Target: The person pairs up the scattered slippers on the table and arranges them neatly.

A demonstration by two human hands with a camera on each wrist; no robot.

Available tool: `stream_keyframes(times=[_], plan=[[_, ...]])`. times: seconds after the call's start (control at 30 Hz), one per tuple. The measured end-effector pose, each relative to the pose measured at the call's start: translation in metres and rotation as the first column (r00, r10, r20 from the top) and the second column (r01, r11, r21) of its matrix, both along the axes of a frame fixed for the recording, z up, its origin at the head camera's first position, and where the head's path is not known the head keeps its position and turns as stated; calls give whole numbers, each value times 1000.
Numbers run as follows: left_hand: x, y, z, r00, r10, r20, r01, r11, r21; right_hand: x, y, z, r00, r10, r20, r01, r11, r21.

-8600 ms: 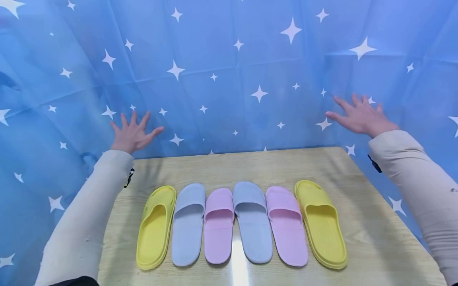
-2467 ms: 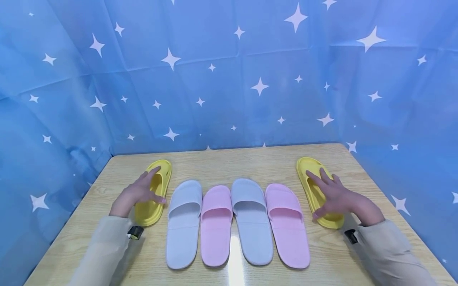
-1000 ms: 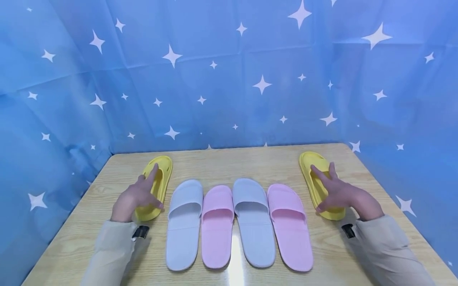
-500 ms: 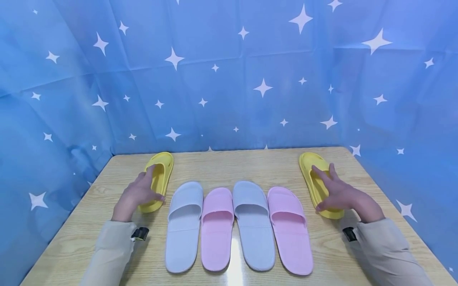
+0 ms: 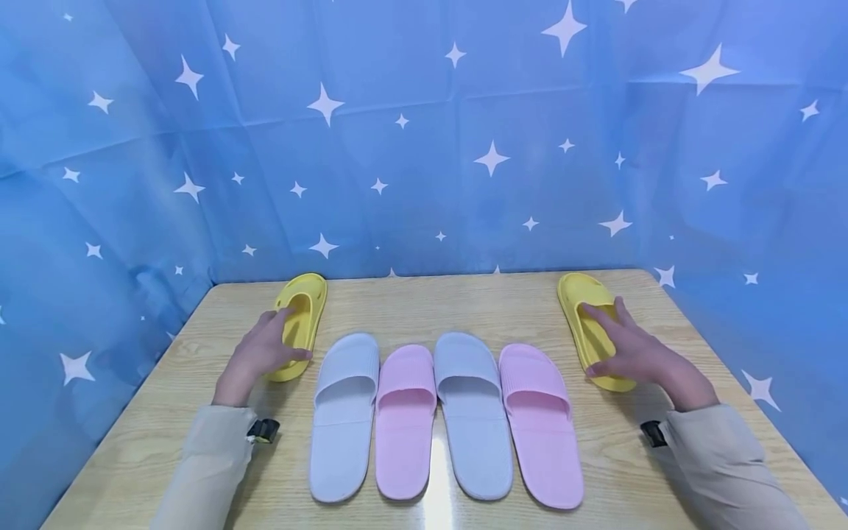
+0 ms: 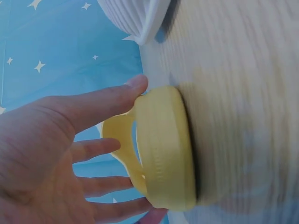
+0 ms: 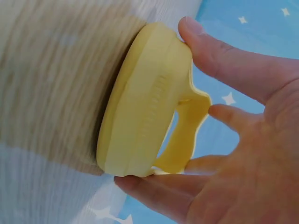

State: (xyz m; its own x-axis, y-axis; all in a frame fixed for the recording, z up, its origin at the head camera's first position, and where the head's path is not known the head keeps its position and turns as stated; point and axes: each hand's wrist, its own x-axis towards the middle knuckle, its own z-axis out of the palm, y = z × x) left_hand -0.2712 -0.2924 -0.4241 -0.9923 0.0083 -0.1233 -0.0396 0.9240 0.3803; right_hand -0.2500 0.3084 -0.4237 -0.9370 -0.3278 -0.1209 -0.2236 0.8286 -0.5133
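Observation:
Toward the far left of the table in the head view lies a yellow slipper (image 5: pixel 301 335), toe pointing at the curtain. My left hand (image 5: pixel 261 353) holds it across its width, the thumb (image 6: pixel 112 102) at the inner side and fingers spread over the strap and outer side. A matching yellow slipper (image 5: pixel 589 338) lies at the far right. My right hand (image 5: pixel 639 353) spans it likewise, thumb (image 7: pixel 219 53) along one side and other fingers at the strap and opposite side. Both soles lie on the tabletop. The hands partly cover the slippers in the head view.
Between the hands, nearer me, lie a grey-blue slipper (image 5: pixel 343 419), a pink slipper (image 5: pixel 405 427), another grey-blue slipper (image 5: pixel 473 419) and another pink slipper (image 5: pixel 543 434) in a row on the wooden table (image 5: pixel 437 305). A star-patterned blue curtain (image 5: pixel 397 73) hangs behind.
Earlier both hands were raised and the yellow slippers ended the row. Since then the hands have taken hold of them and slid them away from me, still slightly farther in the last half second.

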Motion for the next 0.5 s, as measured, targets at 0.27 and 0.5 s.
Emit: stream_keyframes(times=[0.27,0.5], plan=[[1,0,-1,999,17,-39,-17,1000,11,-1,-1,1,1000,-5,-6,5,999,37],[3,0,-3,999,17,-33,-17,1000,-3,0,3,-2,999,38,5,-38,999,-1]])
